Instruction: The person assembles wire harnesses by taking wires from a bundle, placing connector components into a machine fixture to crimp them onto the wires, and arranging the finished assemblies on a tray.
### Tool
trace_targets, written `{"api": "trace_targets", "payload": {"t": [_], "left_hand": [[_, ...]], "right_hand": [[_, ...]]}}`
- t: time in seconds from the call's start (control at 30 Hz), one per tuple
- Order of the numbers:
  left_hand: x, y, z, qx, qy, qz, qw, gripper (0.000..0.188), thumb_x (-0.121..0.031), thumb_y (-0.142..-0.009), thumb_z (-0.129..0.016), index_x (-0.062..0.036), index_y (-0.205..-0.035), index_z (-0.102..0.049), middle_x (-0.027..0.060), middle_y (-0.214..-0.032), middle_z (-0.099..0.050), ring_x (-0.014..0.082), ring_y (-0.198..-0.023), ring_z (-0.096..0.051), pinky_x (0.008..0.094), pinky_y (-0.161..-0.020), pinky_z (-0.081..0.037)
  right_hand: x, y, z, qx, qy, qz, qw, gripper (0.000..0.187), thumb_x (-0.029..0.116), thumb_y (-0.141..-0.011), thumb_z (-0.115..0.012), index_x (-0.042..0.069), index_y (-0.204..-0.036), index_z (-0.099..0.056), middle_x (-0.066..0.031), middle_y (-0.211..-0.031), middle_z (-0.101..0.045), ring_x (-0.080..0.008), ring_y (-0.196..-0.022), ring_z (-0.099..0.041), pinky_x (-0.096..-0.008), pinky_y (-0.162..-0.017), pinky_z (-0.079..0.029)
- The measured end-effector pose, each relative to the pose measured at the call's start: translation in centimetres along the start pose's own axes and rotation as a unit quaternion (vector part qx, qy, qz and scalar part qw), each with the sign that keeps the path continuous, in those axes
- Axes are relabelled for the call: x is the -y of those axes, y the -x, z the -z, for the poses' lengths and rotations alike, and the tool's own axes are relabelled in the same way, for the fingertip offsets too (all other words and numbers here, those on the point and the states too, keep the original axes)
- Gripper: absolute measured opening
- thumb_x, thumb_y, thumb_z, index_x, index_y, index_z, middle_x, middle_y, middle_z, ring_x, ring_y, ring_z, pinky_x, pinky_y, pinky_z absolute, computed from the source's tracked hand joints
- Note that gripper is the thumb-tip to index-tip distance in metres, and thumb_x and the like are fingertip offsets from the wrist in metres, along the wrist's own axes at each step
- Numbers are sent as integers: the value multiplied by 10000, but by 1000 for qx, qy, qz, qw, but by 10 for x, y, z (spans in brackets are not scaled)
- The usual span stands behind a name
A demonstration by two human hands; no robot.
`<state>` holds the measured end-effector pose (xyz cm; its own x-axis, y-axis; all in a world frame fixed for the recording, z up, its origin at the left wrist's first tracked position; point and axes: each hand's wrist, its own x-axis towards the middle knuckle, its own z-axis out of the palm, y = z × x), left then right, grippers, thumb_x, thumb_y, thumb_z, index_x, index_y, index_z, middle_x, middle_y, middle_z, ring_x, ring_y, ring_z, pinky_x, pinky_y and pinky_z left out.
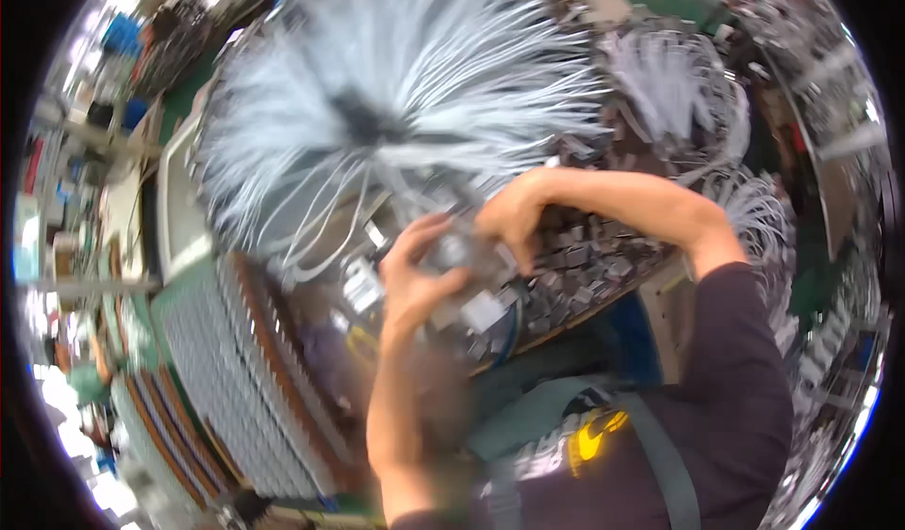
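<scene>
The left hand seemed to curve around a blurry, silvery piece, but I could not tell if its grip was tight. The right hand bent down just beside it, and I could not tell if that grip held anything. The piece was between the two hands, maybe so both could reach it. Small grey blocks lay in a heap near the right hand, perhaps to be easy to grab. White cords spread out like a fan beyond, probably to stop tangles.
</scene>
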<state>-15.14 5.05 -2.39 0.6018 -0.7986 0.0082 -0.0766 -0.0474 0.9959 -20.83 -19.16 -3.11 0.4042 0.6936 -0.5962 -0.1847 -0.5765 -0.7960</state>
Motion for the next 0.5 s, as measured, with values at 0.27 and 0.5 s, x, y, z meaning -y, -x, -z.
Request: {"api": "trace_targets", "payload": {"t": [0.27, 0.5], "left_hand": [[-45, 43, 88, -130, -405, -6, 905, 510, 3, -593, -695, 30, -1102, -690, 195, -1228, -664, 355, -1156, -622, 430, -1027, -472], [-11, 85, 31, -14, -86, 44, 995, 631, 121, -664, -742, 6, -1256, -557, 128, -1334, -613, 217, -1215, -587, 360, -1059, -461]], "right_hand": [[69, 26, -25, -203, 44, 81, 975, 339, 191, -730, -773, -21, -988, -712, -192, -862, -726, -286, -780, -700, -429, -658, -549], [86, -3, -49, -457, 122, 142, 869, 382, 210, -621, -876, -1, -887, -701, -169, -810, -721, -335, -810, -711, -426, -708, -537]]}}
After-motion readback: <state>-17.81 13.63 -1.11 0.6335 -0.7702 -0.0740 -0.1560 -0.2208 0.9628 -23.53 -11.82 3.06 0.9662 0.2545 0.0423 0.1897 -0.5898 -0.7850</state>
